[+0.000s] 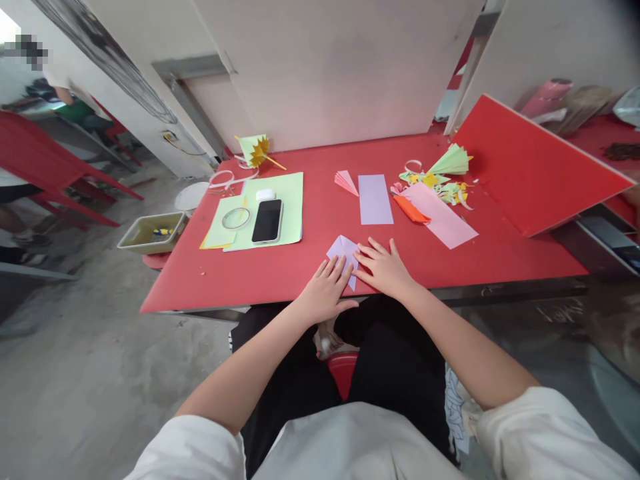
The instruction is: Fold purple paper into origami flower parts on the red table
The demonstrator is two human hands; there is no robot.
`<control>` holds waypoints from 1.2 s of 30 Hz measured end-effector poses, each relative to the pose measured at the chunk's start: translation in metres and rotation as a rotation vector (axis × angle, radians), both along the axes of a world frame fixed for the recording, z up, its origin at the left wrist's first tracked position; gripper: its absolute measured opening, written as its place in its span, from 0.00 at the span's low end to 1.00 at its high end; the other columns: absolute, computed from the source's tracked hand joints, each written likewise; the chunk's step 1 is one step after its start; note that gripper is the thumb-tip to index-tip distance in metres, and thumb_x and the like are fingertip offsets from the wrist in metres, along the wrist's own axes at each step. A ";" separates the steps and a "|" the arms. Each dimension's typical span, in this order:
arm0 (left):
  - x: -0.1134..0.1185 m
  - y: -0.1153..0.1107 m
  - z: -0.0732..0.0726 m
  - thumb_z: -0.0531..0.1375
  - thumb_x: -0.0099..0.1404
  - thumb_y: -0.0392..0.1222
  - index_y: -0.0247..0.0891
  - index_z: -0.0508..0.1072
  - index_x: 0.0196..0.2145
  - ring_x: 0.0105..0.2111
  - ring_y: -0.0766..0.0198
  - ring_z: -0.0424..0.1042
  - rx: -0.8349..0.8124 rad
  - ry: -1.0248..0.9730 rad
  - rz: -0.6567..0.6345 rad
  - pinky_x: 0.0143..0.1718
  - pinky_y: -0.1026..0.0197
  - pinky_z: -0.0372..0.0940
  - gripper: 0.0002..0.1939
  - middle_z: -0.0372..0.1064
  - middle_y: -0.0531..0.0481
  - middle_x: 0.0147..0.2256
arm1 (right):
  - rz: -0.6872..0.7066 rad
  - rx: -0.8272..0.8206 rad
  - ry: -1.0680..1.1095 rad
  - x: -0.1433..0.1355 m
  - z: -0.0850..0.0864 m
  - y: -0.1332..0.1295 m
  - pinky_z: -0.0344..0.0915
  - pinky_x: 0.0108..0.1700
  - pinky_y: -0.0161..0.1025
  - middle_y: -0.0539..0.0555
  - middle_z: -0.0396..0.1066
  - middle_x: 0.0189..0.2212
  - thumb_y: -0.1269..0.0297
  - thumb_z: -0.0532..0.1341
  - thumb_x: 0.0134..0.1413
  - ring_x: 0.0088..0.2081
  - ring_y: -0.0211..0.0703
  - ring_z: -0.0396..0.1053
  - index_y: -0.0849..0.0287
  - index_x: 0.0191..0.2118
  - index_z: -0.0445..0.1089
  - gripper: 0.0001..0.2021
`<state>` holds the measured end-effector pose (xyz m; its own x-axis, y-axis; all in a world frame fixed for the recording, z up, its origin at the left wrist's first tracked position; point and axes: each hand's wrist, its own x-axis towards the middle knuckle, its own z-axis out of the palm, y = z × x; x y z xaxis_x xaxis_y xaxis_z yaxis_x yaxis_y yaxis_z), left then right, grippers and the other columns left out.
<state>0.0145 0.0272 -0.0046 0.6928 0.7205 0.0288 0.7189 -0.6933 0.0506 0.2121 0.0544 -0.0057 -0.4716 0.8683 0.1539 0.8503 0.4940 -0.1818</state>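
A small folded piece of purple paper lies on the red table near its front edge. My left hand rests on its lower left part with the fingers stretched out. On the right side, my right hand lies with its fingers spread, the tips at the paper's edge. Parts of the folded paper are hidden under my fingers. Just beyond it is a flat purple paper rectangle. A pleated pink paper fan sits to the left of that rectangle.
At left, green paper sheets carry a phone, a tape roll and a white case. Rightward are an orange cutter, a pink strip, paper scraps and a tilted red board. A bin stands beside the table.
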 end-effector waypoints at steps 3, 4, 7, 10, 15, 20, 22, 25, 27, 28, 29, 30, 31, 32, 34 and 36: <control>-0.007 -0.010 0.004 0.45 0.60 0.67 0.28 0.48 0.62 0.63 0.44 0.41 -0.008 0.031 -0.044 0.60 0.44 0.42 0.44 0.43 0.33 0.62 | 0.037 0.033 -0.017 0.000 0.003 0.003 0.37 0.58 0.69 0.58 0.59 0.58 0.46 0.48 0.57 0.63 0.59 0.45 0.57 0.54 0.64 0.27; -0.010 -0.012 0.005 0.45 0.59 0.67 0.28 0.49 0.62 0.63 0.44 0.42 -0.012 0.031 -0.058 0.60 0.44 0.43 0.45 0.44 0.33 0.62 | 0.054 0.040 -0.024 0.000 0.004 0.005 0.38 0.59 0.67 0.60 0.60 0.57 0.45 0.49 0.56 0.62 0.59 0.47 0.58 0.53 0.65 0.27; -0.016 -0.011 0.009 0.45 0.63 0.63 0.31 0.53 0.61 0.61 0.47 0.48 -0.011 -0.007 -0.074 0.59 0.46 0.48 0.39 0.50 0.36 0.61 | 0.095 0.029 -0.040 -0.001 0.006 0.008 0.42 0.60 0.60 0.61 0.65 0.52 0.47 0.52 0.55 0.58 0.56 0.54 0.60 0.52 0.66 0.26; -0.018 -0.003 0.009 0.44 0.67 0.54 0.37 0.61 0.57 0.58 0.53 0.58 0.038 -0.093 -0.031 0.56 0.49 0.55 0.27 0.59 0.41 0.57 | 0.080 0.024 -0.047 -0.001 0.007 0.008 0.42 0.60 0.61 0.59 0.66 0.51 0.48 0.53 0.55 0.58 0.56 0.53 0.58 0.53 0.66 0.24; -0.021 0.015 0.003 0.47 0.68 0.49 0.40 0.72 0.47 0.49 0.55 0.68 0.164 -0.207 0.071 0.49 0.51 0.62 0.20 0.71 0.44 0.48 | 0.054 0.040 -0.066 -0.001 0.008 0.006 0.44 0.58 0.62 0.60 0.67 0.49 0.47 0.53 0.54 0.55 0.57 0.56 0.57 0.52 0.67 0.24; -0.029 0.034 -0.004 0.47 0.67 0.45 0.40 0.74 0.44 0.43 0.55 0.70 0.235 -0.238 0.153 0.46 0.50 0.62 0.18 0.73 0.46 0.44 | 0.056 0.020 -0.062 -0.001 0.007 0.006 0.43 0.58 0.64 0.60 0.66 0.51 0.48 0.53 0.55 0.56 0.57 0.55 0.58 0.53 0.65 0.25; -0.030 0.038 -0.002 0.48 0.67 0.44 0.40 0.74 0.43 0.43 0.55 0.70 0.243 -0.239 0.164 0.47 0.49 0.62 0.17 0.74 0.46 0.42 | 0.057 0.012 -0.055 -0.002 0.007 0.005 0.42 0.58 0.64 0.60 0.65 0.52 0.49 0.53 0.56 0.58 0.57 0.54 0.59 0.53 0.65 0.24; -0.020 0.038 0.002 0.48 0.66 0.42 0.38 0.75 0.39 0.48 0.52 0.66 0.267 -0.244 0.188 0.50 0.46 0.59 0.16 0.71 0.43 0.45 | 0.057 0.003 -0.046 -0.002 0.007 0.004 0.41 0.58 0.66 0.60 0.66 0.53 0.49 0.51 0.57 0.58 0.57 0.54 0.58 0.53 0.65 0.24; -0.009 0.037 0.004 0.48 0.66 0.41 0.35 0.74 0.40 0.52 0.50 0.63 0.267 -0.261 0.189 0.51 0.46 0.59 0.16 0.67 0.39 0.49 | 0.057 0.002 -0.038 -0.002 0.007 0.003 0.41 0.58 0.67 0.60 0.66 0.52 0.49 0.50 0.58 0.59 0.57 0.54 0.57 0.53 0.64 0.24; -0.002 0.037 0.003 0.48 0.66 0.41 0.35 0.73 0.41 0.51 0.52 0.64 0.241 -0.273 0.160 0.51 0.48 0.60 0.16 0.67 0.38 0.49 | 0.057 0.004 -0.033 -0.002 0.007 0.003 0.40 0.58 0.67 0.60 0.66 0.53 0.49 0.49 0.58 0.59 0.57 0.54 0.57 0.54 0.64 0.24; 0.004 0.036 0.002 0.48 0.67 0.41 0.36 0.73 0.41 0.48 0.55 0.66 0.214 -0.272 0.125 0.49 0.51 0.62 0.16 0.68 0.40 0.47 | 0.058 0.009 -0.026 -0.002 0.007 0.003 0.40 0.58 0.67 0.60 0.66 0.53 0.49 0.49 0.58 0.59 0.57 0.54 0.58 0.54 0.64 0.24; 0.009 0.036 0.000 0.48 0.67 0.41 0.36 0.73 0.41 0.46 0.57 0.68 0.194 -0.273 0.103 0.48 0.54 0.63 0.15 0.69 0.42 0.46 | 0.060 0.016 -0.019 -0.001 0.007 0.003 0.40 0.58 0.67 0.60 0.66 0.53 0.49 0.48 0.59 0.59 0.57 0.54 0.58 0.54 0.64 0.25; 0.012 0.035 -0.002 0.48 0.67 0.41 0.36 0.72 0.42 0.44 0.59 0.69 0.181 -0.275 0.094 0.46 0.56 0.64 0.15 0.69 0.42 0.45 | 0.063 0.027 -0.011 -0.001 0.006 0.003 0.39 0.58 0.67 0.60 0.66 0.53 0.48 0.48 0.59 0.59 0.56 0.54 0.58 0.54 0.64 0.25; 0.015 0.035 -0.005 0.47 0.67 0.42 0.36 0.72 0.42 0.44 0.59 0.69 0.174 -0.277 0.093 0.45 0.58 0.65 0.15 0.69 0.42 0.44 | 0.068 0.043 -0.005 -0.001 0.006 0.003 0.38 0.59 0.67 0.61 0.66 0.52 0.48 0.47 0.59 0.59 0.56 0.54 0.59 0.53 0.65 0.25; 0.016 0.034 -0.008 0.47 0.67 0.42 0.34 0.70 0.45 0.45 0.59 0.69 0.171 -0.285 0.106 0.45 0.58 0.65 0.16 0.68 0.41 0.46 | 0.087 0.091 0.001 -0.001 0.005 0.001 0.36 0.59 0.66 0.61 0.68 0.51 0.50 0.47 0.60 0.59 0.55 0.54 0.60 0.51 0.66 0.23; 0.015 0.033 -0.009 0.47 0.67 0.42 0.34 0.69 0.45 0.46 0.59 0.68 0.163 -0.282 0.100 0.47 0.57 0.64 0.16 0.67 0.41 0.47 | 0.117 0.146 0.008 -0.001 0.005 -0.003 0.36 0.60 0.65 0.60 0.70 0.48 0.54 0.48 0.61 0.59 0.54 0.55 0.61 0.48 0.69 0.21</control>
